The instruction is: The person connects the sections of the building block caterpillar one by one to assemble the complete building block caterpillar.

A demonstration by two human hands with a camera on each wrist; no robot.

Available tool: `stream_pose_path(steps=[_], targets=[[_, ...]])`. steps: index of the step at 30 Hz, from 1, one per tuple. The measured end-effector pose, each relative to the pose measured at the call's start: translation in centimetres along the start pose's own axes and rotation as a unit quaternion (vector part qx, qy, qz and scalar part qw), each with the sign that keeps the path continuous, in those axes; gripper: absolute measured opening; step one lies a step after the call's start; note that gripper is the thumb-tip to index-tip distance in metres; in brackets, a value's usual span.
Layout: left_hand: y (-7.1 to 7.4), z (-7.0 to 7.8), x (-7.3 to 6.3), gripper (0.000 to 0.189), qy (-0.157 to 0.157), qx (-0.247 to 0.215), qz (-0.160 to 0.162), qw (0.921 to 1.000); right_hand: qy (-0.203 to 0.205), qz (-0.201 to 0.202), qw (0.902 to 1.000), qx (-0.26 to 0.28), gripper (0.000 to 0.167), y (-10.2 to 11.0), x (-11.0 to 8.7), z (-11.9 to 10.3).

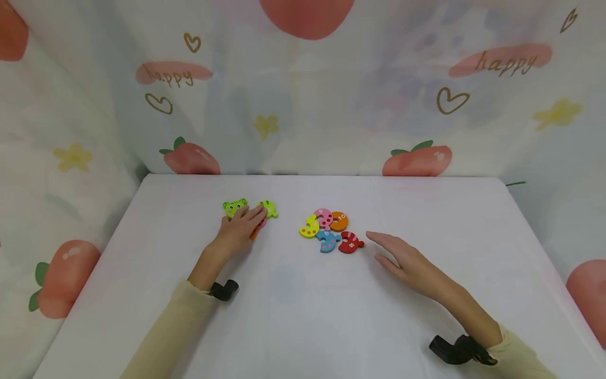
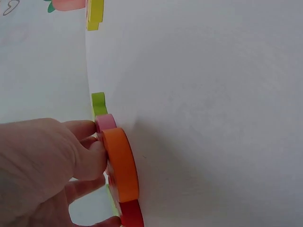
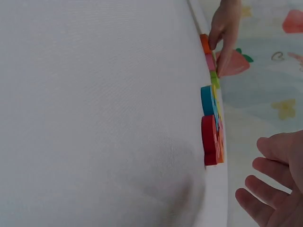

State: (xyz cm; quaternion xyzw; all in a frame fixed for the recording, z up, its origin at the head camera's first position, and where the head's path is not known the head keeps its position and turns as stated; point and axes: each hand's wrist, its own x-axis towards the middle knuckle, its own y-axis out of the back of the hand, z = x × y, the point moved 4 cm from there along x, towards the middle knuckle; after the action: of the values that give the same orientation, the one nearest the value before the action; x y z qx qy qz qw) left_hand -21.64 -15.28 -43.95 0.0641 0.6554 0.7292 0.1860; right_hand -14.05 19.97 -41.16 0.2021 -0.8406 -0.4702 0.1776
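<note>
My left hand (image 1: 236,231) lies over a cluster of flat puzzle pieces on the table's left half, its fingers fairly straight. Around it show a green animal-head piece (image 1: 234,207) and a green striped piece (image 1: 269,209). In the left wrist view, the fingertips rest at the pink piece (image 2: 105,122), the orange piece (image 2: 122,165) and the red piece (image 2: 131,213); the palm hides other parts from above. My right hand (image 1: 402,260) hovers with extended fingers, holding nothing. Nearest to it is a red numbered piece (image 1: 351,243), just left of its fingertips.
Beside the red piece lie a blue piece (image 1: 327,241), a yellow dotted piece (image 1: 309,227), a pink numbered piece (image 1: 324,217) and an orange piece (image 1: 339,221). They sit on a white-covered table (image 1: 293,326). A printed cloth (image 1: 322,105) hangs behind and along both sides.
</note>
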Motion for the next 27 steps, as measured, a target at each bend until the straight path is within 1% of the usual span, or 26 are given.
stream_pose_path(steps=[3,5,10,15,20,27], targets=[[-0.3,-0.1,-0.2,0.058,0.001,0.0,0.003,1.0,0.0,0.007,1.0,-0.003,0.055,-0.2,-0.6,0.2],[-0.5,-0.2,-0.2,0.056,-0.001,0.0,0.011,0.9999,0.006,0.016,0.9998,-0.004,0.056,-0.2,-0.6,0.1],[-0.5,-0.2,-0.3,0.055,-0.009,-0.001,0.032,0.9995,0.02,0.024,0.9995,0.001,0.059,-0.4,0.2,-0.2],[-0.5,-0.1,-0.3,0.055,-0.019,0.0,0.044,0.9989,0.008,0.012,0.9998,0.016,0.058,-0.7,0.9,-0.6],[-0.6,0.0,-0.3,0.054,-0.023,0.006,0.044,0.9987,-0.002,0.004,0.9997,0.024,0.058,-1.2,1.3,-0.8],[-0.4,0.0,-0.4,0.059,-0.019,-0.006,0.039,0.999,-0.014,-0.001,0.9997,0.022,0.059,-1.6,2.0,-0.8]])
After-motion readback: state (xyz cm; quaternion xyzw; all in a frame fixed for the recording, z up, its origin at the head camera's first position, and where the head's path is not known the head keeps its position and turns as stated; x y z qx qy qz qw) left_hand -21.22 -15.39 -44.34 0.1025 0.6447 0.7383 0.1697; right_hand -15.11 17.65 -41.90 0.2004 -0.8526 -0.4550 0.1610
